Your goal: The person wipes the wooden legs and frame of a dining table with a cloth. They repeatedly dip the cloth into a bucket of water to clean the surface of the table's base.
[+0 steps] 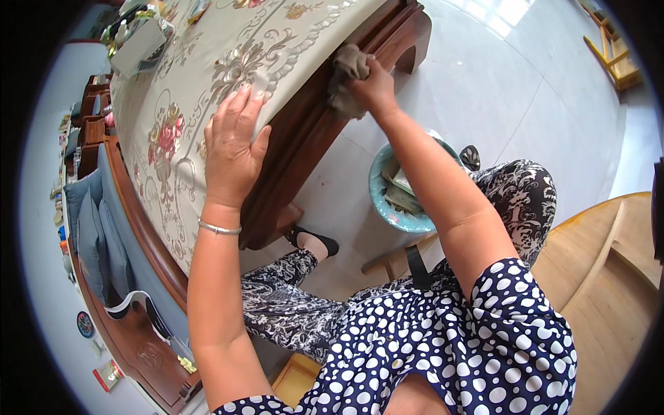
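My right hand [375, 86] is closed on a crumpled grey-brown rag [344, 95] and presses it to the dark wooden side [304, 149] of a low table. My left hand [235, 138] lies flat, fingers stretched out, near the edge of the patterned cream tablecloth [166, 207] that covers the tabletop. A small pale patch shows on the cloth by its fingertips; I cannot make out what it is. Below my right forearm stands a light blue bin [379, 190] with rubbish in it.
A wooden sofa with blue-grey cushions [90, 235] runs along the left. Clear plastic containers [140, 50] stand at the table's far left. A round wooden tabletop [609, 277] is at the right, and a small wooden chair [612, 55] at the far right on the tiled floor.
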Tool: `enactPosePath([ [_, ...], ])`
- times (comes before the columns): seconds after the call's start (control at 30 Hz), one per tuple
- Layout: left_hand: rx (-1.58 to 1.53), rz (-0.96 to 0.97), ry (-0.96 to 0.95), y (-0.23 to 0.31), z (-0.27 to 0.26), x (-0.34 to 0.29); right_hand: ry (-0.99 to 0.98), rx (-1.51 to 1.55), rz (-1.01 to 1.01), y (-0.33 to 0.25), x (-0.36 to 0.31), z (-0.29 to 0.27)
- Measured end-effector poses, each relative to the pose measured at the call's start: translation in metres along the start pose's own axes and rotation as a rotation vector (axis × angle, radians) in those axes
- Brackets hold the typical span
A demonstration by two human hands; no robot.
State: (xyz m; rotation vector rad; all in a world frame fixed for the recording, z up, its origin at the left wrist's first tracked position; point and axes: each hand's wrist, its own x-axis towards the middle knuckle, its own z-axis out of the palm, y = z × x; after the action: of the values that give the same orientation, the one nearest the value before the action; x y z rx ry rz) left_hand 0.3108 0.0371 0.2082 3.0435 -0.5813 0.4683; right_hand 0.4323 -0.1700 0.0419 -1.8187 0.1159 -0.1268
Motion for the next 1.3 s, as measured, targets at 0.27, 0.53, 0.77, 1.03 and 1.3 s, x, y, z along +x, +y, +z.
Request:
enactPosePath([
  [0.27, 0.016, 0.012, 0.067, -0.002, 0.007, -0.002, -0.252, -0.033, -0.176, -0.009, -0.098, 0.046],
  [0.53, 0.015, -0.003, 0.101, -0.001, 0.009, -0.002, -0.599, -0.148, -0.555, -0.019, -0.186, 0.089],
  [0.77, 0.012, -0.007, 0.109, 0.001, 0.009, -0.002, -0.680, -0.168, -0.891, -0.031, -0.243, 0.134],
  [1.03, 0.003, -0.004, 0.108, 0.002, 0.009, -0.001, -0.953, -0.104, -0.623, -0.050, -0.297, 0.177],
  [1.3, 0.018, 0.018, 0.127, -0.001, 0.010, 0.002, -0.818, -0.134, -1.015, -0.025, -0.264, 0.150],
])
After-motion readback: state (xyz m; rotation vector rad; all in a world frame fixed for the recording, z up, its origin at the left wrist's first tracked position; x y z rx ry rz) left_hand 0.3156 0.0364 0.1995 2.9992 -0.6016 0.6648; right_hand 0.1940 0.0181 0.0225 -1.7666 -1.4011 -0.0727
